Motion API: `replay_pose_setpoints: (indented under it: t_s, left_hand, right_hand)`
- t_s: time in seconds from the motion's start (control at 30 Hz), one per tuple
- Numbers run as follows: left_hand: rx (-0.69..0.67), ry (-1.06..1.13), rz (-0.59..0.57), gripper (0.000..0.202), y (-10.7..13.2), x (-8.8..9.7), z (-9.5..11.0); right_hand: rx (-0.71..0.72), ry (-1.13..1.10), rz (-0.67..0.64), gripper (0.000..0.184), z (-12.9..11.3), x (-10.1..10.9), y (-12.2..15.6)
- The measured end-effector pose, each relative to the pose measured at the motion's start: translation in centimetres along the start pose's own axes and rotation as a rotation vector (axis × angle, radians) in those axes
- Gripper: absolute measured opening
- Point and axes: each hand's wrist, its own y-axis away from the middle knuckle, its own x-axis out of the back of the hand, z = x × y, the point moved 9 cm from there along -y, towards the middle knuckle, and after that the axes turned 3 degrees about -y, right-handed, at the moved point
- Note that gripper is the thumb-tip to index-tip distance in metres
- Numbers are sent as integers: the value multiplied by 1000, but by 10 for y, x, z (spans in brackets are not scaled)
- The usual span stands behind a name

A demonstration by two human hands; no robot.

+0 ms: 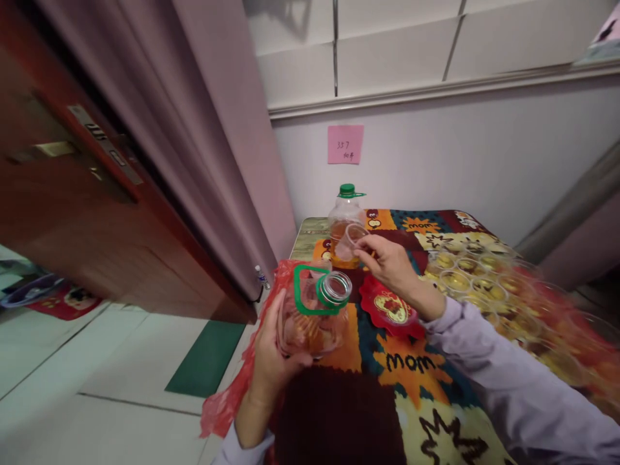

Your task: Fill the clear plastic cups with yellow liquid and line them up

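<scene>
My left hand (269,361) is wrapped round a clear plastic jug (312,310) with a green handle ring and an open neck, tilted toward me above a red plastic bag (227,400). My right hand (390,265) pinches a small clear plastic cup (351,240), held up in front of a second bottle (345,223) with a green cap and amber liquid, which stands upright at the table's far left. The cup looks empty, though I cannot be sure.
A table under a bright "mom" cartoon cloth (411,368) holds several small clear cups (465,278) of yellowish contents at right and a red dish (392,310). A brown door (87,213) stands open at left. A pink note (345,144) hangs on the wall.
</scene>
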Motion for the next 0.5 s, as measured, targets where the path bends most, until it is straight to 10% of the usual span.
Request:
replay_pose_setpoints:
  t_s: [0.13,0.27,0.5]
  left_hand:
    - [-32,-31,-53,133,-6,-8,7]
    - [-116,-137,-83,134,-11,-17,16]
    - [-194,-287,-127,130,-15,-29,23]
  right_hand:
    - [-57,159,-60,20,35,40,69]
    - [-184,207,-226,26,71,23,126]
    - [-275,242,-234,18,78,11,140]
